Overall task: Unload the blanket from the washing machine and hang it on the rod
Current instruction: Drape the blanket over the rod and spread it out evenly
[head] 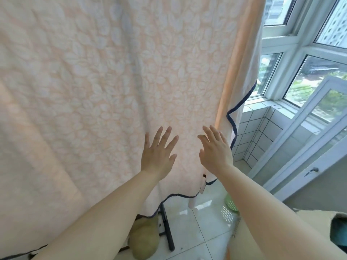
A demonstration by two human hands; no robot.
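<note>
One peach leaf-patterned blanket [93,81] hangs spread out, filling most of the view. Two hands, the left hand [156,153] and right hand [216,151], lie flat with fingers spread against it near its navy-trimmed right edge, grasping nothing. Right of the blanket, a window [300,76] stands ajar above bare floor tiles [202,231].

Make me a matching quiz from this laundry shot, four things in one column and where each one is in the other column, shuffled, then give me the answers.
Column one:
1. blanket
2. left hand
3. green basket
4. window

Column two:
A. on the floor tiles, low and right of the blanket's hem
B. fingers spread, against the hanging cloth
C. hanging, filling most of the view
D. far right, with trees outside

Pairs: 1-C, 2-B, 3-A, 4-D
</note>
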